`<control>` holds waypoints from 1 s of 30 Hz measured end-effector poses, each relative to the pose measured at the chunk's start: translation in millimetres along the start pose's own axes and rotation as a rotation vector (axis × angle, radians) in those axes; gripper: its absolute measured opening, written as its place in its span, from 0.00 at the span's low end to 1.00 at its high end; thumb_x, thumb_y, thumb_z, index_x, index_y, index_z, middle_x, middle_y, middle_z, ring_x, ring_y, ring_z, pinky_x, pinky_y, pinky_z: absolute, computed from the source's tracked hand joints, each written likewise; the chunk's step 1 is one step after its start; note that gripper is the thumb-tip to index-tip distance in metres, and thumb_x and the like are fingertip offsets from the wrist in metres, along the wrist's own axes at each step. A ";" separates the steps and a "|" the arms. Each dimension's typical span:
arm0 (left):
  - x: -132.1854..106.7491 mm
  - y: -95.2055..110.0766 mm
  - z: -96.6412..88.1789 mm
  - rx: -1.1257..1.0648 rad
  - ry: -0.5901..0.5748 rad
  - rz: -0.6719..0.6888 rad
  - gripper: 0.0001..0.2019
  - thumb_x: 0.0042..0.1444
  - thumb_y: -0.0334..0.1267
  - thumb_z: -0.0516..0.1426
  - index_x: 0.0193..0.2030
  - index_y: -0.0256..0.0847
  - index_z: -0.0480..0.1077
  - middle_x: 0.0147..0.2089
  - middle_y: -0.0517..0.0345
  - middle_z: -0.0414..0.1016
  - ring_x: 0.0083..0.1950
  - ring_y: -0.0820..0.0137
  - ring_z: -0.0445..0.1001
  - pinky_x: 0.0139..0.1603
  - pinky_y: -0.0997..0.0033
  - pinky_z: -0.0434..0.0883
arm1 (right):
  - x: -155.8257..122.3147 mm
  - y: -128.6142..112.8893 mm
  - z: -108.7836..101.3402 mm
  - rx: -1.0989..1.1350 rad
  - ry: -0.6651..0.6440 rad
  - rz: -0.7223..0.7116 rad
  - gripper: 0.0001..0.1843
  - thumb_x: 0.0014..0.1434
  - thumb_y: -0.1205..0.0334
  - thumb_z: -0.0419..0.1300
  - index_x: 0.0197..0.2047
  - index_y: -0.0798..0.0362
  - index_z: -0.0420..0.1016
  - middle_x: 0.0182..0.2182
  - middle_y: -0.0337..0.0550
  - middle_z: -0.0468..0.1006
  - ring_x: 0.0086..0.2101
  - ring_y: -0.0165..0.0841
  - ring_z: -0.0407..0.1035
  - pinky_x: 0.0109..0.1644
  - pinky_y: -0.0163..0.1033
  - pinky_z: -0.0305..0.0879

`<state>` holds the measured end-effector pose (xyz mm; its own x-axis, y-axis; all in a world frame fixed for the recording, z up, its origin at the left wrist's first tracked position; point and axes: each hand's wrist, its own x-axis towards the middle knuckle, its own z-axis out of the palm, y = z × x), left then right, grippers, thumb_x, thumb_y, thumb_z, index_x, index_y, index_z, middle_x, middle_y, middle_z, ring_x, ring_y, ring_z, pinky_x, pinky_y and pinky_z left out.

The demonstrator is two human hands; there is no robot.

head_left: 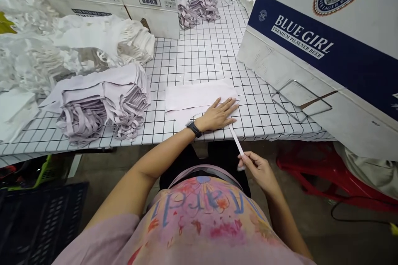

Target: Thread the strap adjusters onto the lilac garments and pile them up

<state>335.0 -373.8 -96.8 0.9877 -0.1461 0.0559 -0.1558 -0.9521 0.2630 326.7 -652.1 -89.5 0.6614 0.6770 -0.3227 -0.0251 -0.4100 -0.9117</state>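
Note:
A pale pink fabric piece (199, 94) lies flat on the checked table near its front edge. My left hand (218, 115), with a black watch on the wrist, presses down on its right part, fingers spread and stretched out. From beneath that hand a narrow fabric strap (237, 141) runs down past the table edge. My right hand (253, 163) pinches the strap's lower end between thumb and fingers, below the table edge, and the strap looks taut. To the left sits a stack of pale pink fabric pieces (105, 85) with looped straps hanging at the front.
White fabric heaps (102, 37) fill the left side. A cardboard box (149, 0) stands behind them; a Blue Girl beer box (311, 62) stands at right, with a wire frame (301, 101) against it. Another fabric stack (200, 6) lies at the back. A red stool (304, 169) is below right.

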 end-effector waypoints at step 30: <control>-49.7 -9.1 -42.5 -0.428 0.514 -0.214 0.12 0.69 0.36 0.53 0.55 0.42 0.74 0.60 0.49 0.75 0.63 0.62 0.71 0.65 0.54 0.71 | 57.9 -67.9 -8.5 0.157 0.216 -0.230 0.10 0.58 0.52 0.71 0.41 0.46 0.88 0.35 0.43 0.86 0.35 0.37 0.79 0.44 0.45 0.76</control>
<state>286.7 -346.5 -61.0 0.8814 0.2789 0.3812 -0.0549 -0.7412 0.6691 373.0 -590.2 -44.2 0.8059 0.5891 -0.0586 0.0387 -0.1512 -0.9878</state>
